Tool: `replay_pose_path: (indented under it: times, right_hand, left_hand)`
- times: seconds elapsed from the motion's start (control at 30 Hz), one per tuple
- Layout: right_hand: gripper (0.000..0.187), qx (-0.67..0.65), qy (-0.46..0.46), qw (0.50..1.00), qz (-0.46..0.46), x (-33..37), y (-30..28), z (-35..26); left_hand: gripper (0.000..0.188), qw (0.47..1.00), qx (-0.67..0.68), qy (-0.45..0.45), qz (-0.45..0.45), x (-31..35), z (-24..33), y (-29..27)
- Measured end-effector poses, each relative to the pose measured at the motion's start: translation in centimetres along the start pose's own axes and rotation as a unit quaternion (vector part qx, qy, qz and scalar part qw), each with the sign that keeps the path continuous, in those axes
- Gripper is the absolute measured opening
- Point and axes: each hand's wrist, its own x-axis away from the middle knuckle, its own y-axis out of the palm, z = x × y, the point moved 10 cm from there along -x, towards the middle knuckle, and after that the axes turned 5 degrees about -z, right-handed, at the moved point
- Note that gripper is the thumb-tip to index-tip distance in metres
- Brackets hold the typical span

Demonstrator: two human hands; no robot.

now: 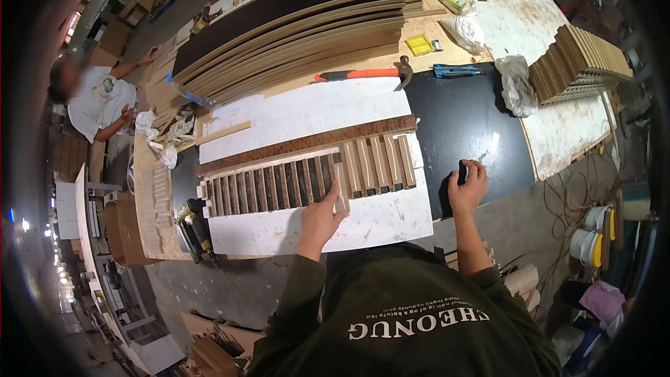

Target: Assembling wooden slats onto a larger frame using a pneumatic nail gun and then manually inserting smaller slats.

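A slotted wooden frame [265, 185] lies on a white board, with a long brown bar [307, 141] along its far side. Narrow strips stand across it, with dark gaps between them. In its right part, several wider light-brown strips [377, 164] carry a white line along the top. My left hand [321, 225] grips the near end of a light wooden strip [341, 185] between thumb and index finger, at the left of that group. Farther right, my right hand [470, 187] hovers over or rests on the black panel [464, 126], fingers curved, thumb apart, holding nothing visible.
Behind the frame rises a stack of black-faced boards [293, 21]. A claw hammer [366, 74] and a blue tool [457, 70] lie before it. A cordless drill [195, 229] sits at the left edge, grooved blocks [579, 63] at far right. Another person [101, 101] stands at left.
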Motion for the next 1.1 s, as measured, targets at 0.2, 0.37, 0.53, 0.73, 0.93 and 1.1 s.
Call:
replay_pose_path:
  times: [0.2,0.37,0.53,0.73,0.93,1.1]
  right_hand:
    - [0.034,-0.003,0.008,1.0,-0.01,0.0,0.2,0.0]
    - [0.035,-0.008,0.008,1.0,0.0,-0.2,0.1,-0.3]
    - [0.034,-0.035,-0.036,0.998,0.029,-0.5,-0.4,-0.9]
    - [0.03,-0.032,-0.055,0.997,0.045,0.1,-0.5,0.2]
    - [0.03,-0.051,-0.073,0.995,0.043,0.6,0.0,0.0]
    - [0.03,-0.239,0.017,0.971,0.021,-0.5,3.8,8.7]
  left_hand:
    - [0.077,0.999,-0.043,0.006,0.009,-1.4,0.9,-1.5]
    - [0.076,0.997,-0.066,0.021,0.026,-3.3,1.0,-2.8]
    - [0.079,0.997,-0.059,0.023,0.046,-3.6,1.1,-3.6]
    - [0.087,0.997,0.006,0.078,0.015,-3.6,0.7,-2.0]
    - [0.086,0.972,0.218,0.084,0.016,-1.4,-3.6,-3.8]
    - [0.042,0.876,0.379,0.081,0.286,3.3,-18.4,-11.0]
